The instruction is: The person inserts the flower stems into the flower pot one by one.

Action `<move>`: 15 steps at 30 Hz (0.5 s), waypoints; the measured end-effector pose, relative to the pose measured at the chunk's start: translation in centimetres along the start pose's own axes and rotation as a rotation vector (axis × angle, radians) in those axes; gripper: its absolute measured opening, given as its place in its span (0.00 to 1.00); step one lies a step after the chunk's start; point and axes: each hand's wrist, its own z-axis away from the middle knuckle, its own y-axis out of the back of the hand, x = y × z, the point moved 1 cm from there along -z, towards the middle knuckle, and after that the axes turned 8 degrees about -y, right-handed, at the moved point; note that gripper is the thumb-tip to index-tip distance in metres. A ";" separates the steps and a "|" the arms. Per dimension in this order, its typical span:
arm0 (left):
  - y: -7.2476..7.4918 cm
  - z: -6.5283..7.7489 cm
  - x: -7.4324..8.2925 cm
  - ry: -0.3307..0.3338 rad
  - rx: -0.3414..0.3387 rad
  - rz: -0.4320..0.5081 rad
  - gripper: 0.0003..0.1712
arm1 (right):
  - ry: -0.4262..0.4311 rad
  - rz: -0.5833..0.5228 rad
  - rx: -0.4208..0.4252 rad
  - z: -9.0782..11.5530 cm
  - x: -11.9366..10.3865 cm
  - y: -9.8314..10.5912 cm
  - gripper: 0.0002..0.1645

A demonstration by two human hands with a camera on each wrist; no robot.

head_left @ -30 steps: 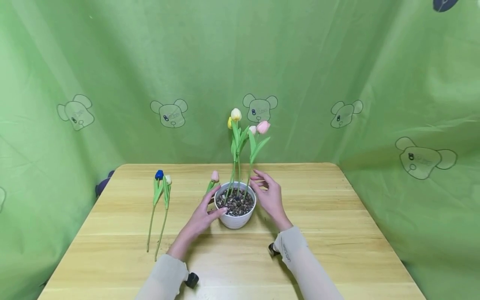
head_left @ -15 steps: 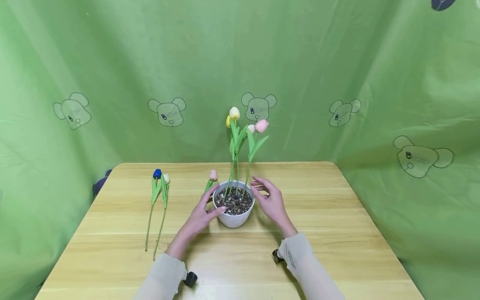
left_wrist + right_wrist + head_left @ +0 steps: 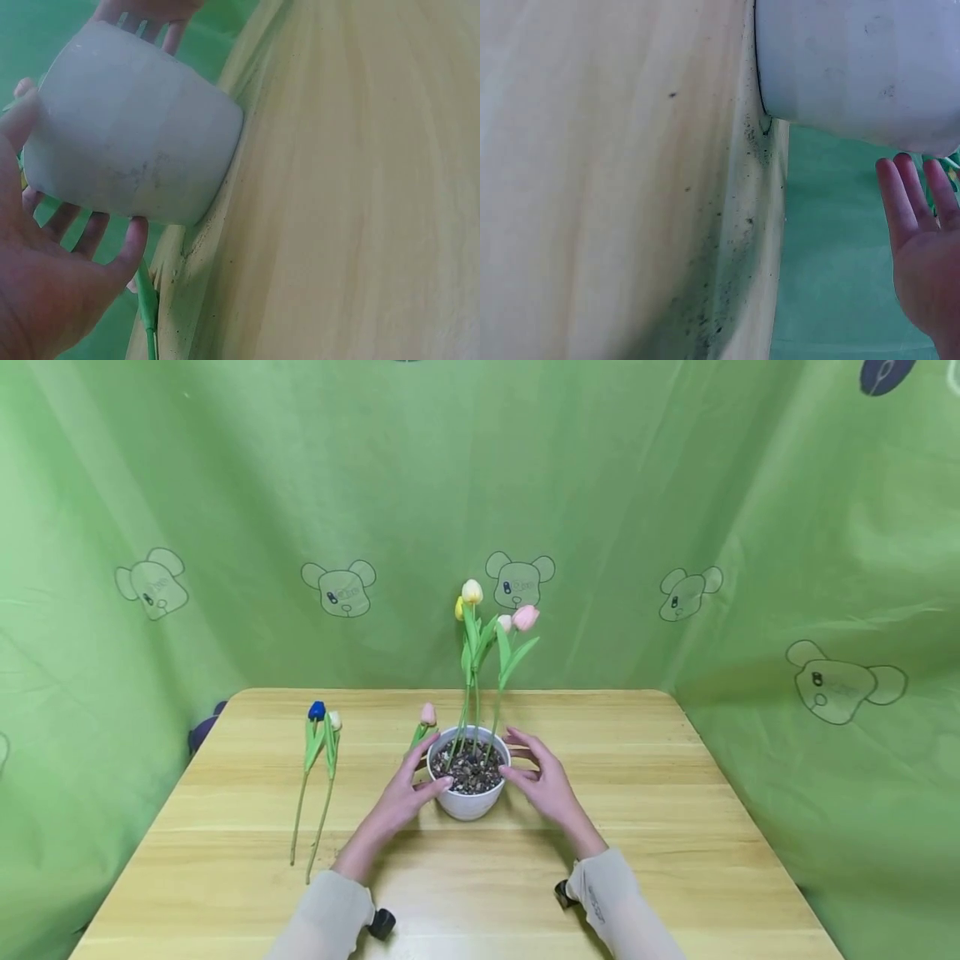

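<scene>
A white flower pot [image 3: 467, 807] filled with dark gravelly soil [image 3: 472, 768] stands on the table. Several artificial tulips rise from it, among them a cream tulip [image 3: 472, 592] and a pink tulip [image 3: 526, 617]. My left hand [image 3: 401, 793] holds the pot's left side, thumb at the rim and fingers along the wall; the left wrist view shows fingertips against the pot wall [image 3: 142, 127]. On the pot's other side is my right hand [image 3: 546, 785], its thumb near the rim. In the right wrist view its fingers [image 3: 900, 199] are fairly straight, tips at the pot wall.
Left on the wooden table [image 3: 675, 877] lie a blue tulip [image 3: 317, 711] and a white tulip [image 3: 335, 721]. Behind the pot's left side another pink tulip [image 3: 428, 715] lies partly hidden. Dark crumbs [image 3: 705, 322] dot the tabletop. A green curtain [image 3: 420, 468] surrounds the table.
My right hand has come down and nearer along the pot's right side, its thumb now at the rim. My left hand stays on the pot, and the pot has hardly moved.
</scene>
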 end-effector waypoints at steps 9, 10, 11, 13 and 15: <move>-0.3 0.1 0.1 0.009 0.002 -0.001 0.47 | 0.018 0.048 -0.011 0.7 0.4 -0.2 0.43; -0.3 0.2 0.1 0.005 0.001 -0.001 0.46 | 0.024 0.049 -0.013 0.7 0.4 -0.2 0.42; -0.3 0.2 0.1 0.004 0.001 -0.001 0.46 | 0.029 0.045 -0.014 0.7 0.4 -0.3 0.41; -0.3 0.3 0.1 0.002 0.001 -0.003 0.45 | 0.029 0.034 -0.014 0.8 0.4 -0.4 0.39; -0.4 0.4 -0.1 0.000 0.000 -0.008 0.45 | 0.013 0.020 -0.013 0.8 0.5 -0.5 0.38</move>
